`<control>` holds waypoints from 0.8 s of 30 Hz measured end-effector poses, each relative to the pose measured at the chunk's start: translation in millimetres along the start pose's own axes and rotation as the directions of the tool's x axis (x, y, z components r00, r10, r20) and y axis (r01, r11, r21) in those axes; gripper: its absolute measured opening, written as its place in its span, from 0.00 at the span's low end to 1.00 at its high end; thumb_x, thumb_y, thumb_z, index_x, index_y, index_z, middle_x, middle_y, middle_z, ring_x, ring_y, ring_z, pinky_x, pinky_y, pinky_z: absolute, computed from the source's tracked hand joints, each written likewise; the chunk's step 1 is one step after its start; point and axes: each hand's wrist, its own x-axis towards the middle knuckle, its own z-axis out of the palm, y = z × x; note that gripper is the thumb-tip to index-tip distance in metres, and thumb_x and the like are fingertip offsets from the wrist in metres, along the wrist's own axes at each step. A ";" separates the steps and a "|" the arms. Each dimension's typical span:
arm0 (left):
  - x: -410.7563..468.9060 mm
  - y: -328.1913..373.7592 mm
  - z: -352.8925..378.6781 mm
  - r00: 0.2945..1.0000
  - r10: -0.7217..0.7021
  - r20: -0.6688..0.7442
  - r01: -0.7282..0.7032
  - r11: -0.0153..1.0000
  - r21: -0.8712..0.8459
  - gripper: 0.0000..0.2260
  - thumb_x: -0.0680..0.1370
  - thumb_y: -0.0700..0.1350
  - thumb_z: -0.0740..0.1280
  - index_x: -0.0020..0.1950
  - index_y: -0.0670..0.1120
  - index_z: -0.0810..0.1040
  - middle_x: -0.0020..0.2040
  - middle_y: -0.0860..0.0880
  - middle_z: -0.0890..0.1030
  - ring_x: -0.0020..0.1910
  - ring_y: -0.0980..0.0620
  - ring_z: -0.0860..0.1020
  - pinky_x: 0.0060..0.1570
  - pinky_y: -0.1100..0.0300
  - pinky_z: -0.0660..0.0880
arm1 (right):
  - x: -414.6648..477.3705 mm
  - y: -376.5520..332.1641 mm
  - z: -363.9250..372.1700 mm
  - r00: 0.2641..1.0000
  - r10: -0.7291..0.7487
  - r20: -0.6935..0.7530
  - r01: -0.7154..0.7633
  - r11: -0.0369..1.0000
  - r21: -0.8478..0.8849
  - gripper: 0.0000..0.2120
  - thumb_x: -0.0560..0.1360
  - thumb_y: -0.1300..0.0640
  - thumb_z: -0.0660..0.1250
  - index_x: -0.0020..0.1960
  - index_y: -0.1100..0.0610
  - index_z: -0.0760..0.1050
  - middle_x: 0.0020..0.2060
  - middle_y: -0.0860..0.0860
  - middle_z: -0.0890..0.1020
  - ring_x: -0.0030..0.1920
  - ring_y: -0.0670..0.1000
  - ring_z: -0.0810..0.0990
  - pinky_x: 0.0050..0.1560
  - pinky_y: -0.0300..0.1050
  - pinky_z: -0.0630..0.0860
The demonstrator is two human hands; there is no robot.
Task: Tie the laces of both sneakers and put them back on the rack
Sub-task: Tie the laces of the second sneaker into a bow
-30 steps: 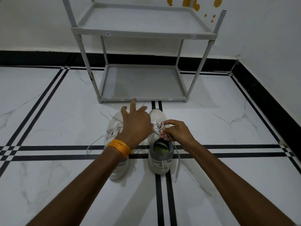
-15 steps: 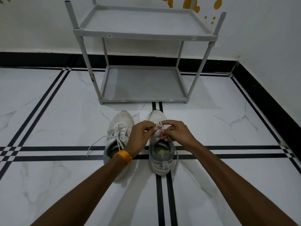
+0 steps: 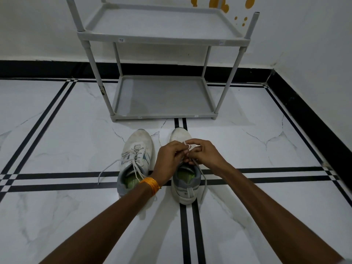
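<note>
Two white sneakers with grey heels and green insoles stand side by side on the floor, toes toward the rack. The left sneaker has loose laces trailing out to its left. Over the right sneaker, my left hand and my right hand meet, each pinching a strand of its lace; a small loop shows between the fingertips. One lace end hangs down the shoe's right side. The grey two-shelf rack stands just beyond the shoes, both shelves bare.
The floor is white marble tile with black double stripes. A white wall with a black skirting runs behind the rack and along the right side. An orange thread band is on my left wrist.
My left hand came off the left sneaker and moved right to the right sneaker's lace, closing on it. Both hands now work the lace together, slightly higher over the tongue.
</note>
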 end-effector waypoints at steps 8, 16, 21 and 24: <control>8.0 1.8 -2.6 0.972 -0.226 -0.072 0.207 0.957 -0.205 0.11 0.70 0.41 0.76 0.48 0.43 0.78 0.37 0.48 0.86 0.37 0.57 0.84 0.43 0.62 0.82 | 0.0 -1.1 -3.2 0.999 -0.004 0.053 0.003 1.000 0.019 0.19 0.74 0.70 0.69 0.63 0.58 0.77 0.42 0.62 0.86 0.44 0.60 0.87 0.47 0.49 0.83; 15.8 -1.7 0.2 0.957 -0.289 0.010 0.283 0.929 -0.239 0.06 0.69 0.40 0.77 0.43 0.41 0.85 0.40 0.46 0.86 0.39 0.55 0.84 0.43 0.65 0.78 | -3.9 -2.2 -3.0 0.994 -0.072 0.088 0.072 0.997 -0.001 0.16 0.74 0.70 0.68 0.61 0.59 0.78 0.42 0.61 0.86 0.45 0.61 0.86 0.47 0.48 0.83; 20.4 -5.1 3.9 0.764 -0.617 0.188 0.633 0.665 -0.396 0.20 0.69 0.44 0.78 0.54 0.44 0.71 0.51 0.39 0.82 0.48 0.46 0.82 0.46 0.55 0.80 | -3.8 2.4 -1.3 0.995 -0.084 0.059 0.086 0.996 -0.030 0.17 0.74 0.71 0.68 0.61 0.59 0.78 0.40 0.61 0.86 0.43 0.59 0.87 0.51 0.54 0.83; 22.0 -0.7 4.2 0.835 -0.467 0.290 0.546 0.769 -0.333 0.08 0.77 0.40 0.69 0.54 0.38 0.76 0.52 0.34 0.81 0.46 0.47 0.80 0.48 0.57 0.78 | -5.7 0.9 0.7 0.991 -0.127 0.044 0.130 0.988 -0.087 0.17 0.75 0.70 0.66 0.61 0.57 0.79 0.40 0.61 0.86 0.42 0.56 0.87 0.49 0.50 0.84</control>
